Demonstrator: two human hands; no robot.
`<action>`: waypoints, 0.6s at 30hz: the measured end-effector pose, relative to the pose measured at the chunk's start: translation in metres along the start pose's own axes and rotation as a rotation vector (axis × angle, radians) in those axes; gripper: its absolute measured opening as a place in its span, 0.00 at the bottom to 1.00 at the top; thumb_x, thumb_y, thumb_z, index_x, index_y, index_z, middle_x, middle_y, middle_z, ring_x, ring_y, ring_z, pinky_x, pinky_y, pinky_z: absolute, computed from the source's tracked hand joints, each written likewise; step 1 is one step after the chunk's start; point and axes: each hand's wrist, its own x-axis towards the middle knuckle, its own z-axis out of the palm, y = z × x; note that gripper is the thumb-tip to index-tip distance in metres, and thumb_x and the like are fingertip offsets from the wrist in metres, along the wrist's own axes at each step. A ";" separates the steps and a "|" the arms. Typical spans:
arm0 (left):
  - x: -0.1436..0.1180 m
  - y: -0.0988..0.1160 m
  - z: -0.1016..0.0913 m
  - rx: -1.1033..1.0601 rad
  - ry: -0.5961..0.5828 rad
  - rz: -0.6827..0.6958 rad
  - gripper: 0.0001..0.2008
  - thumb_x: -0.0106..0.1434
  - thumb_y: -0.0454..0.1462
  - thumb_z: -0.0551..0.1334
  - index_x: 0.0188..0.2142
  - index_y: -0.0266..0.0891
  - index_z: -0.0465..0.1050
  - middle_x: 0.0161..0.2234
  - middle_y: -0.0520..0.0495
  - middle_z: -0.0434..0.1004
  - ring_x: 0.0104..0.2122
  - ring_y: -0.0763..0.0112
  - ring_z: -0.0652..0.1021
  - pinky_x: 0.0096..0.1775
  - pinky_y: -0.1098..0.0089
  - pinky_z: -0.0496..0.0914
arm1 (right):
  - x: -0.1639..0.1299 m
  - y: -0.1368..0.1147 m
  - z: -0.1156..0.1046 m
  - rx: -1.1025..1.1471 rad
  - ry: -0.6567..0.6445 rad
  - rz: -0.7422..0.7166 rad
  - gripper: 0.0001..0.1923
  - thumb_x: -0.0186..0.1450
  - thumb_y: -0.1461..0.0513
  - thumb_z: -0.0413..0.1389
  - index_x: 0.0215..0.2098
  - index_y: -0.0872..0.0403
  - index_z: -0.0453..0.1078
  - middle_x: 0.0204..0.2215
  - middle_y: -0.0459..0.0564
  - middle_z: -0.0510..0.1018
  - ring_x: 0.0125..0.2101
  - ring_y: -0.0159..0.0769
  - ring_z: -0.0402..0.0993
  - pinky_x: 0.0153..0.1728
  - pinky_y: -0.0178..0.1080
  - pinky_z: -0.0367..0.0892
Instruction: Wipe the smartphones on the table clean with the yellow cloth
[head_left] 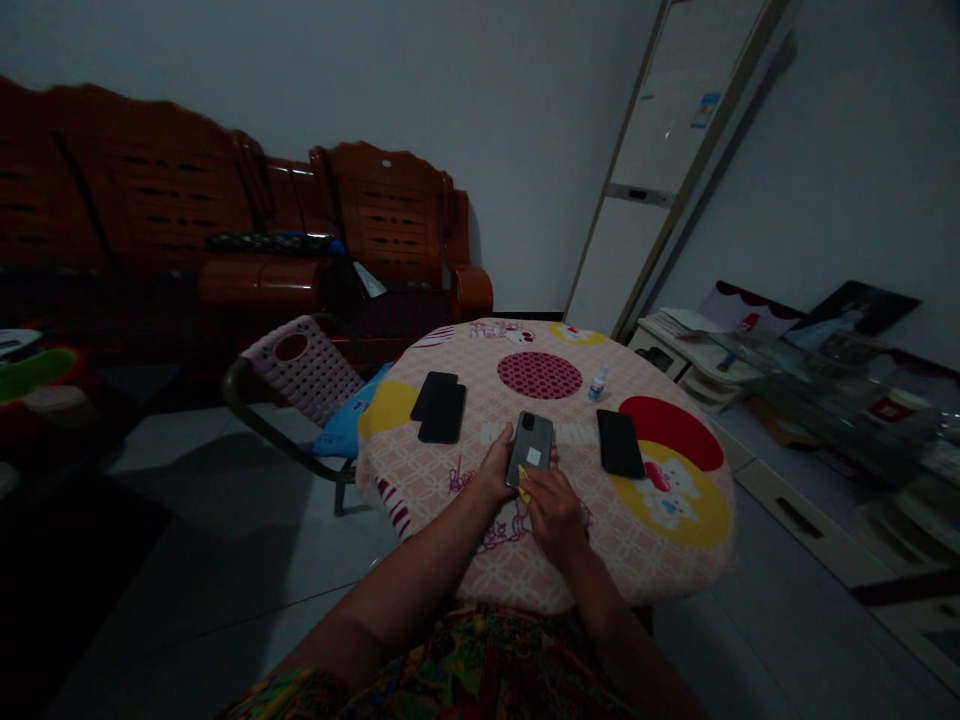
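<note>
Centrally, a grey phone lies back-up over the round table, camera module at its far end and a small pale sticker near its middle.

Left hand: closed on the phone's left edge, with the thumb lying along that edge. The forearm runs in from the lower left.

Right hand: at the phone's near end, fingers curled together. A small yellow item shows between the fingertips and the phone's near corner; the fingers appear pinched on it, but what it is cannot be told in the dim light.

Table: covered by a pink patterned cloth with yellow, red and maroon circles. The held phone sits at the centre of the near half.

Other items on the table:
- Two black phones, overlapping, to the left of the grey one and well apart from it.
- One black phone, to the right, near the red circle.
- A small white bottle, upright, beyond the right-hand phone.

Surroundings:
- A pink plastic chair stands just beside the table's left edge.
- A brown wooden sofa runs along the back wall.
- A tall white cabinet unit stands in the corner.
- Low glass-topped furniture lies along the right wall.
</note>
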 end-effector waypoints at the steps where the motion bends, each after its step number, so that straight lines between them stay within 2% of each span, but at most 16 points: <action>1: 0.001 0.000 0.000 0.000 -0.007 -0.007 0.35 0.67 0.55 0.44 0.50 0.25 0.69 0.38 0.31 0.78 0.36 0.56 0.80 0.41 0.59 0.72 | -0.002 0.001 -0.002 -0.005 0.007 0.017 0.18 0.63 0.70 0.46 0.44 0.53 0.74 0.42 0.55 0.77 0.44 0.41 0.71 0.50 0.51 0.66; 5: 0.000 -0.001 0.001 0.018 -0.021 -0.047 0.31 0.68 0.51 0.46 0.52 0.25 0.68 0.37 0.32 0.78 0.35 0.57 0.80 0.41 0.60 0.72 | -0.010 0.005 -0.006 -0.023 0.008 0.066 0.18 0.63 0.70 0.46 0.44 0.52 0.74 0.43 0.54 0.77 0.44 0.42 0.70 0.46 0.47 0.69; 10: -0.001 -0.001 0.003 0.036 0.020 -0.036 0.29 0.68 0.50 0.47 0.52 0.26 0.68 0.35 0.34 0.79 0.32 0.59 0.80 0.37 0.62 0.72 | -0.011 0.019 -0.005 -0.041 0.042 0.129 0.16 0.64 0.70 0.47 0.42 0.52 0.74 0.42 0.53 0.77 0.44 0.41 0.70 0.46 0.45 0.68; 15: -0.001 0.000 0.005 0.090 0.173 -0.046 0.26 0.69 0.48 0.48 0.48 0.27 0.71 0.30 0.38 0.79 0.24 0.64 0.77 0.34 0.65 0.72 | -0.001 0.035 -0.004 -0.073 0.042 0.187 0.18 0.62 0.72 0.47 0.42 0.53 0.74 0.43 0.52 0.77 0.45 0.41 0.69 0.46 0.45 0.68; 18: -0.002 0.001 0.007 0.109 0.242 -0.053 0.24 0.69 0.48 0.49 0.44 0.29 0.72 0.26 0.42 0.79 0.22 0.65 0.77 0.32 0.67 0.72 | 0.010 0.041 -0.004 -0.079 0.058 0.205 0.18 0.61 0.73 0.47 0.42 0.54 0.75 0.42 0.54 0.78 0.44 0.41 0.68 0.45 0.45 0.68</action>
